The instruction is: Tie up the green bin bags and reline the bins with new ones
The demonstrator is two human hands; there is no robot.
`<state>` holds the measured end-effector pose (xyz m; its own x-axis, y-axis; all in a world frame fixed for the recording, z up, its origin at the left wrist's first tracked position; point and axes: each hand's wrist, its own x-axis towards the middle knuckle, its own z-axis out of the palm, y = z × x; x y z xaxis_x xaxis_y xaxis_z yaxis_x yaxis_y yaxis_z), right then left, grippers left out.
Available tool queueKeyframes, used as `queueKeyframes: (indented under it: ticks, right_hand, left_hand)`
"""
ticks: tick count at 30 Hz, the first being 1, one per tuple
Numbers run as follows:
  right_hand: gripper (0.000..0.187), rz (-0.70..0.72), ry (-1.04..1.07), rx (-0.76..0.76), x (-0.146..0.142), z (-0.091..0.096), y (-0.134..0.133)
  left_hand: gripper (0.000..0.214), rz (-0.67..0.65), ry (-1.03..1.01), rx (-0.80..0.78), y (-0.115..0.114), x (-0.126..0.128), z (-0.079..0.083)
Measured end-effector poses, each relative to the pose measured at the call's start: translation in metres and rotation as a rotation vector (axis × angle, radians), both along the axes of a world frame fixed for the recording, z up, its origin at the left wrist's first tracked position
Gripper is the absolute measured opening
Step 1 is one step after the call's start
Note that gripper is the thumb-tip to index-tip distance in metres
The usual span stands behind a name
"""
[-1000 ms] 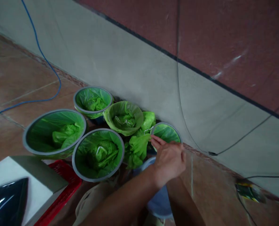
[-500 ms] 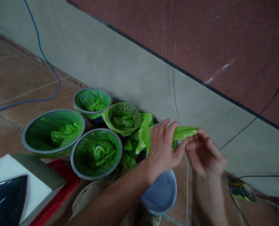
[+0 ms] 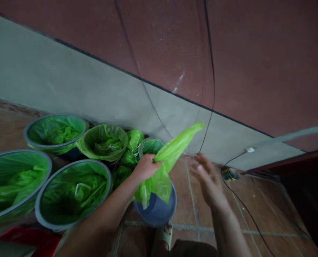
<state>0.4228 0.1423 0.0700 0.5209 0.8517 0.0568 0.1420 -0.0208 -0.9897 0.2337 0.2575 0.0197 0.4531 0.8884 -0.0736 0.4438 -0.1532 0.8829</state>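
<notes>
My left hand point(image 3: 147, 167) is closed around a thin green plastic bag point(image 3: 176, 146), whose narrow end points up to the right and whose loose part hangs below the fist. My right hand point(image 3: 208, 180) is to the right of the bag, apart from it, with fingers spread and slightly blurred. Under the hanging plastic stands a grey-blue bin point(image 3: 155, 216) with its bare inside partly showing. Just behind my left hand is a smaller bin point(image 3: 151, 144) with a green lining, partly hidden.
Several grey-rimmed bins lined with green bags, such as the near one point(image 3: 108, 175), stand to the left along the wall point(image 3: 75, 84). Bunched green bags point(image 3: 133, 139) sit among them. A black cable point(image 3: 251, 214) runs over the tiled floor point(image 3: 183, 185) at right.
My right hand has let go of the bag's end and drawn away, fingers spread. My left hand still grips the bag, now tilted upward. The view has swung to the right.
</notes>
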Motion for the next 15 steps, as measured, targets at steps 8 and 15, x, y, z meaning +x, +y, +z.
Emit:
queueKeyframes:
  ticks: [8,15]
  right_hand:
    - [0.042,0.094,0.132,-0.109,-0.032,-0.074,-0.011]
    - [0.018,-0.379,0.442,0.16,0.059,-0.092,-0.021]
  left_hand:
    - [0.04,0.083,0.098,-0.005,-0.019,0.019,-0.007]
    - [0.044,-0.285,0.013,-0.26,-0.026,0.001,-0.002]
